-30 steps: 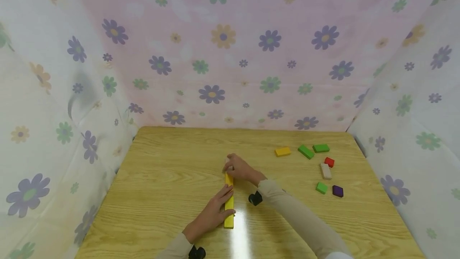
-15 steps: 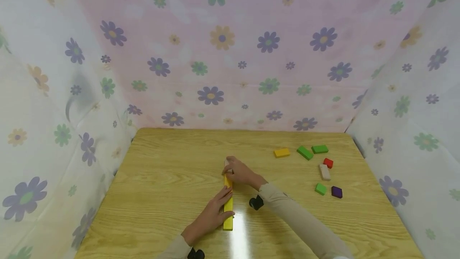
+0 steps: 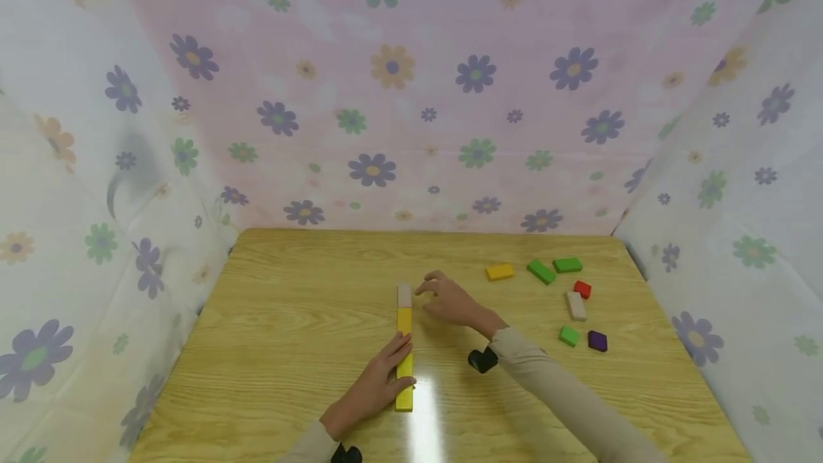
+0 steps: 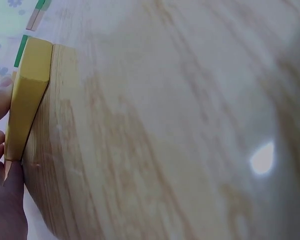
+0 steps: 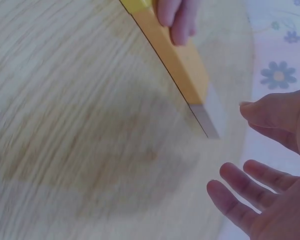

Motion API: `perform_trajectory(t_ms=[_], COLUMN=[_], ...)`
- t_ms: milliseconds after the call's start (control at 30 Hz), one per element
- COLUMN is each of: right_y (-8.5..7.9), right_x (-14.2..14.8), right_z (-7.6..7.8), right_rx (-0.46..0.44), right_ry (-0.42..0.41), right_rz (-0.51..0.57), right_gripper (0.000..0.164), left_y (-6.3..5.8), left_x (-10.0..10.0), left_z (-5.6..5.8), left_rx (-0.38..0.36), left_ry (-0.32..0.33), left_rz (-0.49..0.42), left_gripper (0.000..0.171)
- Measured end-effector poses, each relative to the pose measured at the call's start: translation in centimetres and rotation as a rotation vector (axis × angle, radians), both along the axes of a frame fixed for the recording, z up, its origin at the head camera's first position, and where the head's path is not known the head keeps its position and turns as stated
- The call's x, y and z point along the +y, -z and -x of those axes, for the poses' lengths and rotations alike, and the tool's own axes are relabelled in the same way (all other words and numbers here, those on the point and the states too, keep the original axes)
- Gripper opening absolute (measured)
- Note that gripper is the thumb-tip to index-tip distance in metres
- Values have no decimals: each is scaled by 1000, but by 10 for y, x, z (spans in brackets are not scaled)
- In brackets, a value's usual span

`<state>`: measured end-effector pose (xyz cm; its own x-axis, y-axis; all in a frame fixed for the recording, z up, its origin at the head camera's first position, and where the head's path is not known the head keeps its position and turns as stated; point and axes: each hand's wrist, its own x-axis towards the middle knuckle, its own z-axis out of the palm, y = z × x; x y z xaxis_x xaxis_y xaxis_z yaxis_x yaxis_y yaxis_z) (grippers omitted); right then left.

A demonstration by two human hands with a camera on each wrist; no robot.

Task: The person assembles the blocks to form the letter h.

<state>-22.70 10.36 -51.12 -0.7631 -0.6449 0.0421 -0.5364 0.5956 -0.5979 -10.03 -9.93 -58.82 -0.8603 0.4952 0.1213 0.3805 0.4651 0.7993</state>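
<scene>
A straight row of wooden blocks runs away from the person: yellow block (image 3: 403,400) nearest, an orange-yellow block (image 3: 403,319) beyond it, a pale block (image 3: 403,295) at the far end. The left hand (image 3: 374,386) lies across the yellow part from the left, fingers and thumb spread over it. In the left wrist view its fingertips touch the yellow block (image 4: 30,95). Fingers cover part of the row, so some joints are hidden. The right hand (image 3: 453,301) hovers right of the pale block, fingers loosely bent and apart, holding nothing. In the right wrist view a gap separates it from the pale block (image 5: 209,117).
Loose blocks lie on the right of the wooden table (image 3: 289,291): an orange block (image 3: 499,272), green ones (image 3: 541,271), a red one (image 3: 582,289), a pale one (image 3: 575,306) and a dark purple one (image 3: 597,341). Flowered cloth (image 3: 411,91) hangs around the table.
The right hand has let go of the pale block and moved off to the right, leaving that block at the row's far end. The left hand stays on the row.
</scene>
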Motion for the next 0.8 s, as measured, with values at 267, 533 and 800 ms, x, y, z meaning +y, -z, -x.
perform_trajectory(t_ms=[267,533,800], right_y=[-11,-19,-19], right_x=[31,59,80], right_z=[0,-5,-10], right_rx=[-40,-27,-41], right_ry=[39,49,59], right_rz=[-2,24,41], right_gripper=[27,25,26], left_y=[-1,1,0], left_x=[0,1,1], left_z=[0,-1,-1], left_rx=[6,10,17], left_ry=[7,-5,5], left_rz=[-12,-1,-7], left_gripper=[64,64,65])
